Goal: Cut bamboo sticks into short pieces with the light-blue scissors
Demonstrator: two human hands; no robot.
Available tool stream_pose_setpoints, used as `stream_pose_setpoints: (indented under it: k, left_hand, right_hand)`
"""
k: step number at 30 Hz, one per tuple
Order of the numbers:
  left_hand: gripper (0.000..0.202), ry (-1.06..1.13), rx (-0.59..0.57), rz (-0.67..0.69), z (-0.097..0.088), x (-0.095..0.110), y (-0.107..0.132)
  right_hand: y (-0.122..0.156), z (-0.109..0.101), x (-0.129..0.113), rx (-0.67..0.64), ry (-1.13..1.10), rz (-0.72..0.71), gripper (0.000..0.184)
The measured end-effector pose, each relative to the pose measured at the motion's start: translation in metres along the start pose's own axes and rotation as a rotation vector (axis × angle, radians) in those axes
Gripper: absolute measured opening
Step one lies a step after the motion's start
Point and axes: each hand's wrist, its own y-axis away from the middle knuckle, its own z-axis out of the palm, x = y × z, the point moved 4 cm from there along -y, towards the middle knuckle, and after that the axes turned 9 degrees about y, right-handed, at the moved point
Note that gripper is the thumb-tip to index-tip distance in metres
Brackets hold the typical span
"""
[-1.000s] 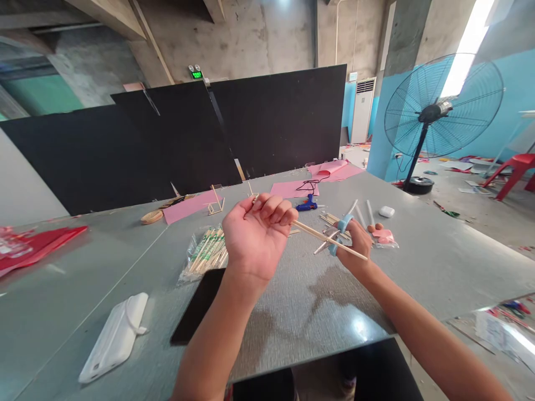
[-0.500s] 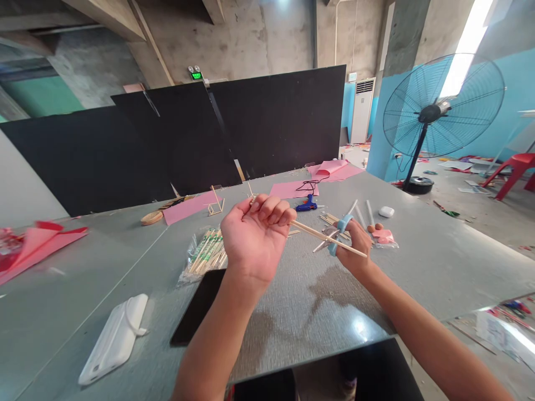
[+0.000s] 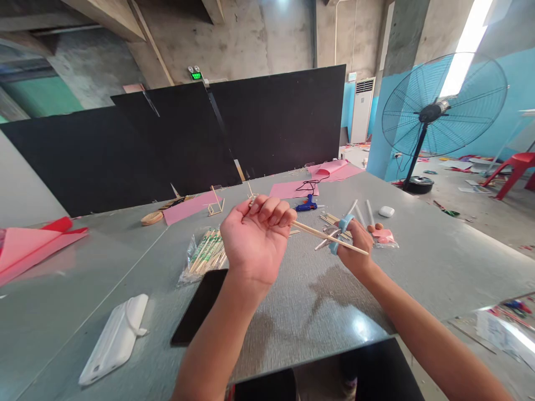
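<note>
My left hand (image 3: pixel 261 239) is raised over the table, palm toward me, with its fingers curled round a thin wooden chopstick (image 3: pixel 330 238). The stick points right and slightly down; its far end passes in front of my right hand (image 3: pixel 355 245). That hand grips light-blue-handled scissors (image 3: pixel 343 225), whose metal blades lie behind the stick; I cannot tell whether they touch it. Beyond my left wrist lies a clear bag of chopsticks (image 3: pixel 207 250). A small frame of sticks (image 3: pixel 216 203) stands farther back.
A blue glue gun (image 3: pixel 307 204) rests near pink paper (image 3: pixel 288 189). Loose sticks (image 3: pixel 332 219), a white earbud case (image 3: pixel 387 211) and a pink packet (image 3: pixel 384 238) lie on the right. Nearer are a black tablet (image 3: pixel 196 309) and a white power bank (image 3: pixel 115 340). A large fan (image 3: pixel 430 114) stands beyond the table.
Both hands hold almost the same pose; the right hand and scissors have shifted very slightly right. At the far left, the red and pink wrapped paper has moved.
</note>
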Motion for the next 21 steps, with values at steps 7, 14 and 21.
stream_pose_setpoints:
  k: [7,14,21]
  left_hand:
    - [0.024,0.004,0.002,0.009,-0.0004,-0.0015,0.0005]
    - [0.026,-0.020,0.010,0.020,-0.0004,-0.0021,-0.0001]
    - [0.029,-0.031,0.032,-0.005,-0.0010,-0.0031,-0.0014]
  right_hand:
    - [-0.0009,-0.0003,-0.0004,0.005,-0.005,-0.011,0.024]
    - [0.0015,0.0019,0.0008,-0.009,0.018,0.023,0.016]
    - [0.0037,0.0027,0.0015,0.018,0.007,0.051,0.013]
